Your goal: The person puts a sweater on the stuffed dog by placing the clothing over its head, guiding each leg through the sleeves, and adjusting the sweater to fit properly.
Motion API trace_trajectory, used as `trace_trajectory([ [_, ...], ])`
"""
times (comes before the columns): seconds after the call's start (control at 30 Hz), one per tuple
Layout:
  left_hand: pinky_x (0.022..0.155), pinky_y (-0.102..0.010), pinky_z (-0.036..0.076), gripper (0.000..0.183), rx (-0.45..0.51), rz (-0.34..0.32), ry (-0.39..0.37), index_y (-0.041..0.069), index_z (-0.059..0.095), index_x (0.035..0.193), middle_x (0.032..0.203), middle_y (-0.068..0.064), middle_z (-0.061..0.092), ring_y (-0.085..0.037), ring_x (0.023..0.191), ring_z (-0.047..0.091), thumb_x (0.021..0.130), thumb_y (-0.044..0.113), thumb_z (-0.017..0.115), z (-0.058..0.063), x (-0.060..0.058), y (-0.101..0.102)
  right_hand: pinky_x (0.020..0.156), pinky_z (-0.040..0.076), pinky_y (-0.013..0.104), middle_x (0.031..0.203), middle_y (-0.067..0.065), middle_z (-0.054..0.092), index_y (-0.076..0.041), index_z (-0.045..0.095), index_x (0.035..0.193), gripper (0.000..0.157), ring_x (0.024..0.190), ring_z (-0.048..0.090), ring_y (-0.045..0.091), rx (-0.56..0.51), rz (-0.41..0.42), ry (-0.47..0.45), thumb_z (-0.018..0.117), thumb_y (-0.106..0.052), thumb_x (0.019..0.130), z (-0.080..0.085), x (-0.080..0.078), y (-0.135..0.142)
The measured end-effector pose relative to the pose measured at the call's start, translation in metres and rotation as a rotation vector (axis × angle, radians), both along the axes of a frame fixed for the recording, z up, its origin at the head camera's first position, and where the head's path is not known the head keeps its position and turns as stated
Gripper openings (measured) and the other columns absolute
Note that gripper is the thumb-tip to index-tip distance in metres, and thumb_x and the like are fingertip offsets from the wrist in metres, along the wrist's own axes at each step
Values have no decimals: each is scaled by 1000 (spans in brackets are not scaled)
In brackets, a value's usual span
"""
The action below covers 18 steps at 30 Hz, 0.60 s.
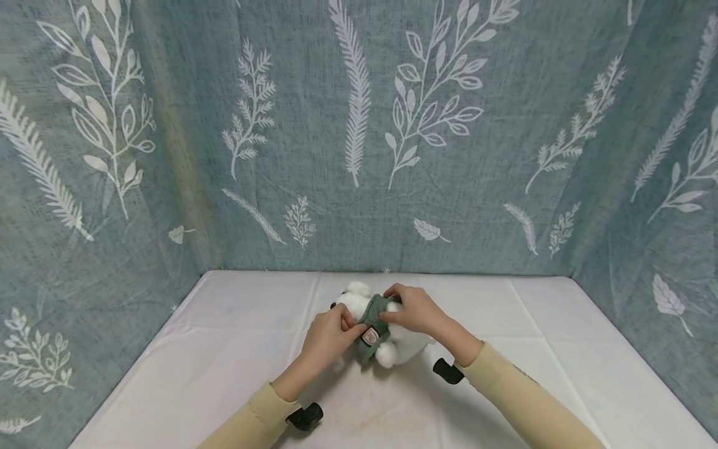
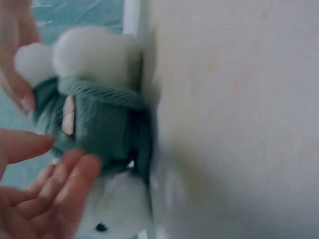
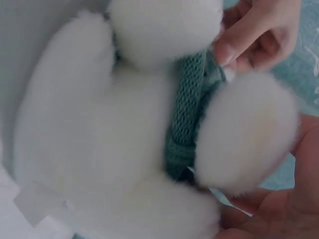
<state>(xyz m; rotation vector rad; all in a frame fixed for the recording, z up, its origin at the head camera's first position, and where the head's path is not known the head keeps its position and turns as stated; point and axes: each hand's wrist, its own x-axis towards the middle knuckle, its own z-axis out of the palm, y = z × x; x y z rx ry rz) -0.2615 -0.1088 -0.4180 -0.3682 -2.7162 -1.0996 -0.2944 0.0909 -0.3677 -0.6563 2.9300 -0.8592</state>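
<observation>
A white plush toy (image 1: 407,345) lies on its side, its head towards the left in the head view. It wears a green knitted sweater (image 1: 374,310) with a small label patch (image 1: 371,337). My left hand (image 1: 331,333) is at the neck end of the sweater, fingers bent and thumb by the cloth. The left wrist view shows a gap between thumb and fingertips; whether cloth is pinched there is unclear. At the sweater's lower edge, my right hand (image 1: 414,308) grips the cloth between thumb and fingers. In the right wrist view, a plush leg (image 3: 249,134) partly hides that hand.
A white cloth (image 1: 258,337) covers the table under the toy. Teal curtains with white leaf prints (image 1: 314,137) hang behind it and at both sides. Black wrist devices (image 1: 305,416) are worn on both forearms. A pale tag (image 3: 40,204) sticks out from the toy.
</observation>
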Motion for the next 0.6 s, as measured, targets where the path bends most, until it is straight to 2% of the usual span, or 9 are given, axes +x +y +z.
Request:
trace_trajectory([
  [0.2,50,-30,54,24,153,-137,-301,1,71,77,62,-10,68,-22,53,66,89,20,66,-4,-1,-12,85,51,41,114,11,64,-10,60,119,42,105,61,27,46,14,-64,71,-33,85,4,-6,7],
  [0.27,55,-30,55,25,197,-179,-369,-2,70,78,66,-12,69,-23,57,68,90,20,65,-7,-1,-12,84,51,40,113,10,65,-10,61,118,42,105,61,26,62,23,-78,71,-33,84,5,-9,8],
  [0.43,67,-33,57,23,386,-248,-435,-6,59,83,77,-13,69,-20,67,70,92,14,60,-15,-3,-2,82,51,37,111,9,66,-8,64,114,42,102,61,25,79,18,-140,70,-34,81,10,-18,15],
  [0.53,71,-36,58,19,545,-238,-460,-9,54,94,86,-13,67,-16,73,68,93,9,57,-17,-2,5,82,51,37,111,9,65,-8,64,112,44,101,61,23,75,-14,-197,71,-37,79,14,-23,20],
  [0.6,72,-35,58,21,610,-193,-465,-9,52,101,90,-12,66,-14,73,66,93,10,57,-16,-1,10,80,51,37,113,9,64,-8,64,113,46,98,61,22,50,-32,-250,71,-38,79,15,-25,25],
])
